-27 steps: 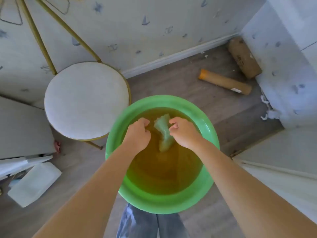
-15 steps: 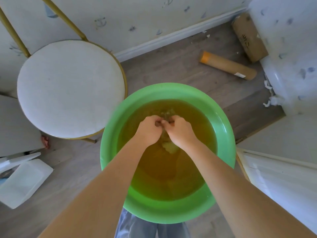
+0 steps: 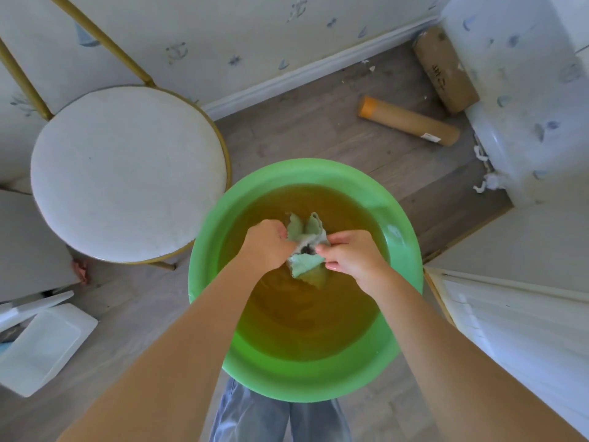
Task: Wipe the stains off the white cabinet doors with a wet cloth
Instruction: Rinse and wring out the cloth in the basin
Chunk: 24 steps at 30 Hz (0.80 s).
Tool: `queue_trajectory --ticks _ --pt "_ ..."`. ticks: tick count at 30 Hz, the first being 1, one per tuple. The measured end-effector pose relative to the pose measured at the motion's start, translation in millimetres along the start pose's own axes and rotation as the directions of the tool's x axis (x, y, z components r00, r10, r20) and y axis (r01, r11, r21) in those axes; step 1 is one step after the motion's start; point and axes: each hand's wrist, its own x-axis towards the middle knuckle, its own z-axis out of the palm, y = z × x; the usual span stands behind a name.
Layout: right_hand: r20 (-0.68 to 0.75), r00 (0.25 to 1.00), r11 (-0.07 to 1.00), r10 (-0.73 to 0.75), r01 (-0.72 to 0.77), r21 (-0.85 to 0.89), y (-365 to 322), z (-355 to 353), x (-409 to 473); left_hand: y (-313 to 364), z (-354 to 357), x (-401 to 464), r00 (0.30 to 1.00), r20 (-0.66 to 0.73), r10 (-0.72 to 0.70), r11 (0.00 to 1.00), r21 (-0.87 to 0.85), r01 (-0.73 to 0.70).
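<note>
two hands, left hand (image 3: 267, 247) and right hand (image 3: 349, 256), each pinch one side of the cloth (image 3: 304, 250), bunched between them above murky water in the green basin (image 3: 207, 282). soaked, it likely handles limp, heavy and dripping; best held in gathered folds.

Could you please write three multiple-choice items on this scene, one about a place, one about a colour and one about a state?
1. Where is the cloth?
A. over the basin
B. on the stool
C. on the floor

2. What colour is the basin?
A. blue
B. green
C. red

3. How is the cloth held?
A. by the left hand alone
B. by nobody
C. bunched between both hands

Answers:
1 A, the cloth sits above the brownish water.
2 B, its rim is bright green.
3 C, the left hand and right hand each have a grip on it.
</note>
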Motion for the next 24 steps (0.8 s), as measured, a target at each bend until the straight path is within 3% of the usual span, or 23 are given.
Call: queue_trajectory --ticks 4,9,12,14,16,20,24 --pt "-0.032 0.995 0.99 0.096 -0.092 0.108 1.9 -13.5 0.4 -10.0 -6.4 -0.6 0.997 -0.056 -0.055 0.998 -0.046 0.053" --pt "-0.146 0.987 0.995 0.068 -0.077 -0.057 6.5 -13.1 1.3 -12.9 -4.2 -2.5 0.994 -0.102 -0.043 0.985 -0.173 0.025" --pt "-0.054 0.999 0.999 0.003 -0.005 -0.033 10.4 -9.0 -2.8 -14.3 5.3 0.0 1.0 0.007 0.014 0.998 0.064 -0.014" --pt "0.023 0.997 0.997 -0.071 0.071 -0.039 10.6 -9.6 -6.0 -15.7 11.0 3.1 0.999 -0.027 -0.017 0.972 0.234 0.023" --pt "0.068 0.989 0.99 -0.128 0.131 -0.045 13.0 -13.0 -5.5 -14.6 12.8 0.5 0.992 -0.127 0.019 0.971 0.241 0.012" --pt "-0.034 0.976 0.919 -0.216 0.191 -0.345 23.4 -28.4 2.2 -14.6 5.9 -7.0 0.93 -0.304 0.204 0.978 0.11 -0.179" --pt "-0.179 0.902 0.806 -0.393 0.244 -0.539 31.3 -31.1 2.0 -9.6 2.7 -11.0 0.901 -0.339 0.273 0.954 0.215 -0.208"
